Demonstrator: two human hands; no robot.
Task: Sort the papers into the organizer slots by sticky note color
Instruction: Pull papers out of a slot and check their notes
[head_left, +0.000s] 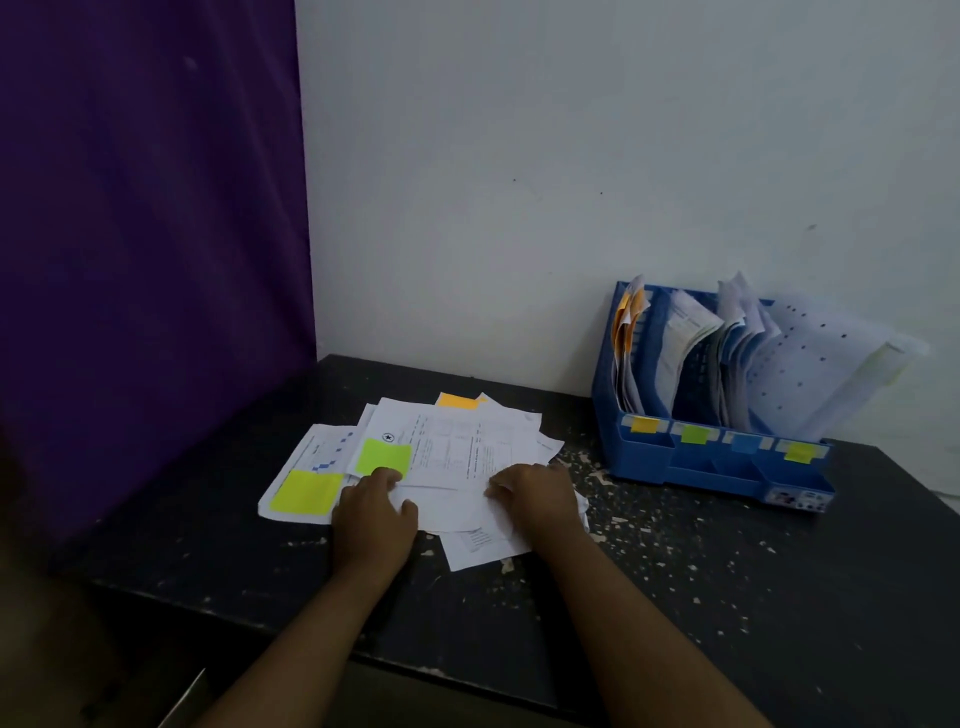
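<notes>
Head camera, looking down on a black, paint-flecked desk (727, 571): a person's two bare hands rest on a loose pile of papers (467, 447) lying toward the desk's back left part. The left hand (374, 514) sits at the pile's near left edge, fingers bent and close together beside a green sticky note (384, 456), thumb spread, with the edge of a white sheet pinched between them. The right hand (537, 493) lies on the pile's near right side, fingers curled down together onto the sheets; whether it grips or only presses cannot be told. A yellow-green sticky note (306, 492) marks the leftmost sheet, and an orange sticky note (457, 401) shows at the pile's far edge. Well apart, at the desk's back right corner against the white wall (519, 156), stands a blue organizer (675, 462), its slots already holding papers and its front tagged with orange, green, blue and yellow notes. A purple curtain (145, 260) hangs along the desk's left edge.
</notes>
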